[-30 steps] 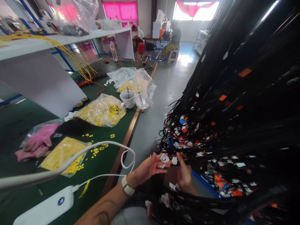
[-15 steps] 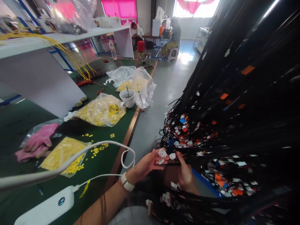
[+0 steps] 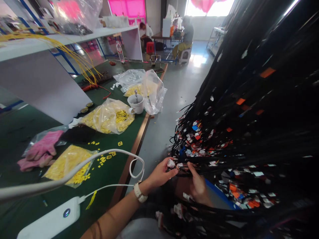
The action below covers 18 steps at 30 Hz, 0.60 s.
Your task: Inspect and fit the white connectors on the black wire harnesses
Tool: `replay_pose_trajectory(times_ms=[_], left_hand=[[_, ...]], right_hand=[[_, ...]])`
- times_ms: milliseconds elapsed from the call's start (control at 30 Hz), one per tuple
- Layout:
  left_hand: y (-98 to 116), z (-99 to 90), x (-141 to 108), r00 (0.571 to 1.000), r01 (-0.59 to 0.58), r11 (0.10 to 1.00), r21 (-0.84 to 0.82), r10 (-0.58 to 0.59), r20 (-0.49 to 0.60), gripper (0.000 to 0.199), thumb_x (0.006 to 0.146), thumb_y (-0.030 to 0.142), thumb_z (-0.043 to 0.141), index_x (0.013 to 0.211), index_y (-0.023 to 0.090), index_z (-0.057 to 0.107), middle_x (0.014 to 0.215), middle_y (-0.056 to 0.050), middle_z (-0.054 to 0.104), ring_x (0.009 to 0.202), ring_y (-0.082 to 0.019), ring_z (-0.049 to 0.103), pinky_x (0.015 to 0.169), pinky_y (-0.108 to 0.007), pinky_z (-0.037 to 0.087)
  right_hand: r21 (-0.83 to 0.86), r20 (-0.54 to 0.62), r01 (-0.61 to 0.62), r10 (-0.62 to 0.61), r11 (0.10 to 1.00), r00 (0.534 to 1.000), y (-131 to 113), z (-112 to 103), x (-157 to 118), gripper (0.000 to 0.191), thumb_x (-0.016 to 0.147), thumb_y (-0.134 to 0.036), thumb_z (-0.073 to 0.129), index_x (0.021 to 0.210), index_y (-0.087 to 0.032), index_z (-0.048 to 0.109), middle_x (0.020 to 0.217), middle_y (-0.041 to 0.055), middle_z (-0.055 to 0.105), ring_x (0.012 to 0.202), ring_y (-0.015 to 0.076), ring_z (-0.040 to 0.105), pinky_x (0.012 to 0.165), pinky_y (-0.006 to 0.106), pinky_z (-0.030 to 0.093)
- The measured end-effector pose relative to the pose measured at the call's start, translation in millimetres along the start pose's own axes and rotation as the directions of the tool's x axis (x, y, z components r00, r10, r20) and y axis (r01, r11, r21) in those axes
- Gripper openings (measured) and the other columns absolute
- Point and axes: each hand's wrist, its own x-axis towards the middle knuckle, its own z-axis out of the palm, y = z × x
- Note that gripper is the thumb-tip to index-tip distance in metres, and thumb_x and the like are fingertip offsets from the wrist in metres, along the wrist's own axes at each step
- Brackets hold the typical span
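My left hand (image 3: pixel 161 173), with a white watch on the wrist, is closed on a white connector (image 3: pixel 170 163); its thumb lies over the wire end. A second white connector (image 3: pixel 179 165) sits just right of those fingertips. Close by on the right, my right hand (image 3: pixel 198 186) is closed around black cables (image 3: pixel 185 172), its thumb on top and its other fingers mostly hidden. Behind both hands hangs a thick bundle of black cables (image 3: pixel 249 109), with many white, orange and blue connectors at the ends.
A green table (image 3: pixel 104 179) on the left bears bags of yellow pieces (image 3: pixel 109 116), a white mug (image 3: pixel 136 103), pink gloves (image 3: pixel 45 146) and a white power bank (image 3: pixel 50 219). Its white cable (image 3: pixel 99 154) arches near my left arm. Two people sit at the back.
My left hand has turned from palm-up, with fingers spread under the white connectors, to closed on one of them, thumb over it. My right hand stays almost in place.
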Motion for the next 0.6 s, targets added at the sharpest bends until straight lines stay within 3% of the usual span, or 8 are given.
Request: replay_pose_trajectory(times_ms=[100,233,400,600], left_hand=[[-9,4.1,7,0.996,0.063,0.993,-0.098,-0.068,-0.049,0.057,0.06,0.048,0.082,0.098,0.015,0.057,0.084,-0.001,0.061,0.075,-0.012,0.055,0.07,-0.023,0.041],[-9,7.5,11,0.992,0.1,0.985,-0.142,-0.109,-0.055,0.049,0.059,0.045,0.083,0.087,0.013,0.059,0.074,0.0,0.06,0.066,-0.01,0.053,0.063,-0.023,0.039],[-5,10.0,15,0.995,0.085,0.955,-0.285,-0.098,-0.029,0.049,0.056,0.035,0.087,0.088,0.014,0.057,0.077,-0.001,0.062,0.067,-0.01,0.056,0.065,-0.024,0.042],[-4,11.9,21,0.994,0.11,0.925,-0.363,-0.112,0.015,0.052,0.053,0.027,0.088,0.091,0.017,0.054,0.09,-0.003,0.066,0.068,-0.011,0.058,0.064,-0.024,0.043]], right_hand=[[0.02,0.037,-0.032,0.031,0.999,0.999,-3,1,-4,0.027,0.05,-0.036,0.082,0.073,-0.028,0.069,0.08,-0.0013,0.073,0.081,0.0264,0.067,0.078,0.04,0.054],[-0.002,0.092,0.076,-0.075,0.997,0.993,0,-2,-1,0.022,0.051,-0.033,0.079,0.071,-0.029,0.071,0.082,-0.0042,0.072,0.083,0.0232,0.066,0.084,0.036,0.052],[-0.032,0.112,0.083,-0.079,0.996,0.991,5,-7,2,0.016,0.054,-0.032,0.077,0.068,-0.025,0.07,0.074,-0.0024,0.068,0.077,0.022,0.063,0.083,0.037,0.05],[-0.008,0.111,0.079,-0.077,0.997,0.991,5,-9,2,0.017,0.055,-0.03,0.079,0.069,-0.026,0.071,0.079,-0.002,0.069,0.086,0.023,0.061,0.093,0.038,0.046]])
